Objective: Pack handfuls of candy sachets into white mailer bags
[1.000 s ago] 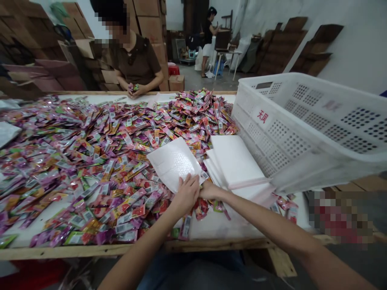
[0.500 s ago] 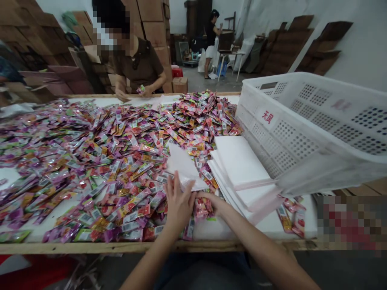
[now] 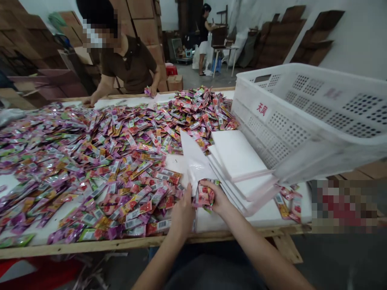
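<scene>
Left hand (image 3: pixel 183 209) pinches the white pouch (image 3: pixel 195 161) open at the table's (image 3: pixel 90 245) near edge; right hand (image 3: pixel 216 197) grips a sachet bundle (image 3: pixel 204 195). Advisable: keep bundle squared with the mouth.

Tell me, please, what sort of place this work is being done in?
Most likely a small packing workshop or warehouse. A long table is heaped with colourful sachets, a white perforated crate stands beside a stack of white mailer bags, and cardboard boxes are piled behind a person working opposite.
</scene>
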The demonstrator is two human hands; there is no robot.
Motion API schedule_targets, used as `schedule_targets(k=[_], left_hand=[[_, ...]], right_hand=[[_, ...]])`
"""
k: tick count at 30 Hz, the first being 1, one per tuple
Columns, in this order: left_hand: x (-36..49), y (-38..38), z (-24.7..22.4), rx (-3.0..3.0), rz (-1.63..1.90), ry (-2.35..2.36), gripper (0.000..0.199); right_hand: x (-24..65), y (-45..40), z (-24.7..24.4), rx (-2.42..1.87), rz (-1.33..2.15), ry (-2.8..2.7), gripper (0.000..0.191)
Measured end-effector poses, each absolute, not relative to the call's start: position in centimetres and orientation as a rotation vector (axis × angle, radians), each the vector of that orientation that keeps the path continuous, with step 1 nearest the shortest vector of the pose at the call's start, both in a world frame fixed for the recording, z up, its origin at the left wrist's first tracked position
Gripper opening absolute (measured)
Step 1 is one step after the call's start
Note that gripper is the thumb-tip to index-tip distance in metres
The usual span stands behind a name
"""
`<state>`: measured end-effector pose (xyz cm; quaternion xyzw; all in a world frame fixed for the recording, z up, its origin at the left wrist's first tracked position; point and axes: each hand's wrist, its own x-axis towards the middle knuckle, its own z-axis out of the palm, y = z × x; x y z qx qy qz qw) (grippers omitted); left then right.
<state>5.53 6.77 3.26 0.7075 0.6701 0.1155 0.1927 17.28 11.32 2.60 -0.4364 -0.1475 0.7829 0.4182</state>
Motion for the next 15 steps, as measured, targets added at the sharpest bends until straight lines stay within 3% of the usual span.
schedule_targets(k=[3,6,10,12,15], left_hand=[[6.0,6.1,1.6,1.992,0.472,1.783,0.065],[6.0,5.7,-0.5,1.939,0.674,1.698,0.066],[5.9,5.5,-2.3,1.797,0.856,1.705,0.053],[5.9,5.5,-2.4,1.688,0.934,1.702,0.043],[5.8,6.0,-2.2,1.461,1.177,1.597,0.026]], right_hand=[[18.2,10.5,2.9,-1.211,1.69,-0.616,0.022],[18.6,10.3,3.1,-1.549,1.304,-1.36,0.019],[17.4,11.8,3.3,-2.037,0.854,-2.017,0.033],[16.5,12.9,3.7,-2.137,0.771,-2.099,0.037],[15.6,13.5,4.5,-2.01,0.97,-2.004,0.03]])
